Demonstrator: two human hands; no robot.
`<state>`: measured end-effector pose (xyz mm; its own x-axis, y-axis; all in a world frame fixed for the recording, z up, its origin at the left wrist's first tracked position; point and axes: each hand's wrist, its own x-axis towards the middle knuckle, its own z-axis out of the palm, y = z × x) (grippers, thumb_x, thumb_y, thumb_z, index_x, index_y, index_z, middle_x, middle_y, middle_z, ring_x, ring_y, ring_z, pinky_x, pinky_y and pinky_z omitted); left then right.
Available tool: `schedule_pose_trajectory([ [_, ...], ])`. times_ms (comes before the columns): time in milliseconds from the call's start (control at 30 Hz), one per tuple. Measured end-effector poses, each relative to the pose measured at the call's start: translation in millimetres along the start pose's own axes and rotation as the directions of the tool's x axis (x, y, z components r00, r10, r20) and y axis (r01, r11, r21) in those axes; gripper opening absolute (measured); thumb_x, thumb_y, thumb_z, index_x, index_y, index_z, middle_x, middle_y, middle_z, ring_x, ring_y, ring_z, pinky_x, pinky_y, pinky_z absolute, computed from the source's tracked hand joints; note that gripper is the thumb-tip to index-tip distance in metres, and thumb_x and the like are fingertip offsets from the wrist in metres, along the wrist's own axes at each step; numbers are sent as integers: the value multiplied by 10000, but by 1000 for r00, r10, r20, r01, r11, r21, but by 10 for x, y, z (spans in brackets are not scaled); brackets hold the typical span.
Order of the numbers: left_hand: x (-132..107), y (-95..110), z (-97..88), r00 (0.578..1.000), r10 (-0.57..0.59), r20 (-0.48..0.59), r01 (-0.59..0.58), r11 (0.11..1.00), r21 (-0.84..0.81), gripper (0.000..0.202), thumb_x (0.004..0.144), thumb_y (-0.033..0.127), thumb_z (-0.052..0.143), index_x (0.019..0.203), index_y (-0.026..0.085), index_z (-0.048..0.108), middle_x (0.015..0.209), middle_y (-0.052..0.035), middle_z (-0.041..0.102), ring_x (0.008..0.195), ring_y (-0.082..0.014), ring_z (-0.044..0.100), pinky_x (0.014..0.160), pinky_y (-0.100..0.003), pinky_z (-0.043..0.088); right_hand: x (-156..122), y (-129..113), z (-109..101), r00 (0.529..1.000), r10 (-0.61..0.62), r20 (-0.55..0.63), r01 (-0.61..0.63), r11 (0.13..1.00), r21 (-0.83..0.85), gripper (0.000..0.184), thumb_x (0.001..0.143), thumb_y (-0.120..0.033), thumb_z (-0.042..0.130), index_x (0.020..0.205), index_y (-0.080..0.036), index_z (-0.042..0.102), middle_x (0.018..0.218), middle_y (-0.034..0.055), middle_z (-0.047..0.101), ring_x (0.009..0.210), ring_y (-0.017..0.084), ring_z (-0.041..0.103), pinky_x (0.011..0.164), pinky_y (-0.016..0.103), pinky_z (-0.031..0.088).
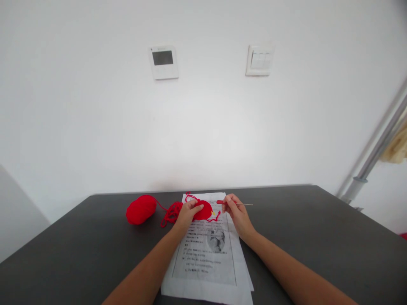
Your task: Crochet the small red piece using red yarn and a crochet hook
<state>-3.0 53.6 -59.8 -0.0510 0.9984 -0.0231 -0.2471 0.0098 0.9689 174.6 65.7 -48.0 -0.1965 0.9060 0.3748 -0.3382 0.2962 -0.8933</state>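
Note:
My left hand (190, 210) is closed on a rounded red crochet piece (203, 212), thumb on top of it. A small yellow marker (213, 214) sits at the piece's right edge, and a red yarn tail trails below it. In my right hand (235, 213) is a crochet hook (244, 204) with a red handle, its thin metal shaft pointing right. The hook is apart from the crochet piece. Loose red yarn (172, 213) lies in a tangle left of my left hand, joined by a strand to a red yarn ball (141, 209).
Printed sheets (203, 279) with text and a grey picture lie under my hands on the dark table (104, 254). Behind the table stands a white wall with a thermostat panel (164, 63) and a light switch (260, 61). A grey metal pole (378, 148) leans at the right.

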Motion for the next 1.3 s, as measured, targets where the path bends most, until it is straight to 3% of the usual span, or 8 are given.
schedule_pose_trajectory([
  [200, -51, 33, 26, 996, -53, 70, 52, 999, 12, 259, 572, 283, 750, 753, 120, 662, 690, -51, 709, 624, -168, 637, 658, -279, 478, -27, -25, 42, 997, 36, 66, -43, 993, 114, 288, 812, -449, 555, 681, -198, 505, 603, -20, 494, 585, 133, 458, 599, 248, 389],
  [533, -49, 23, 35, 995, -52, 84, 49, 998, 36, 257, 570, 295, 748, 750, 131, 664, 696, -46, 713, 616, -172, 638, 650, -282, 480, -27, 38, 22, 998, 32, 46, -33, 999, 24, 288, 822, -453, 539, 692, -199, 499, 619, -13, 499, 587, 136, 459, 587, 255, 396],
  [833, -36, 6, 37, 998, 37, 51, -44, 986, 160, 208, 573, 294, 732, 664, 139, 628, 629, -10, 666, 596, -157, 604, 609, -260, 454, -40, 4, 28, 996, 7, 84, -1, 997, -73, 292, 838, -440, 518, 681, -194, 501, 623, -17, 491, 598, 135, 451, 608, 260, 377],
  [1300, -45, 26, 43, 996, 37, 77, -50, 983, 175, 193, 574, 306, 720, 645, 152, 627, 596, -10, 649, 566, -169, 593, 590, -277, 448, -55, -4, 33, 996, 26, 86, -23, 999, -42, 302, 828, -479, 519, 726, -197, 548, 633, 1, 516, 597, 147, 469, 585, 267, 396],
])
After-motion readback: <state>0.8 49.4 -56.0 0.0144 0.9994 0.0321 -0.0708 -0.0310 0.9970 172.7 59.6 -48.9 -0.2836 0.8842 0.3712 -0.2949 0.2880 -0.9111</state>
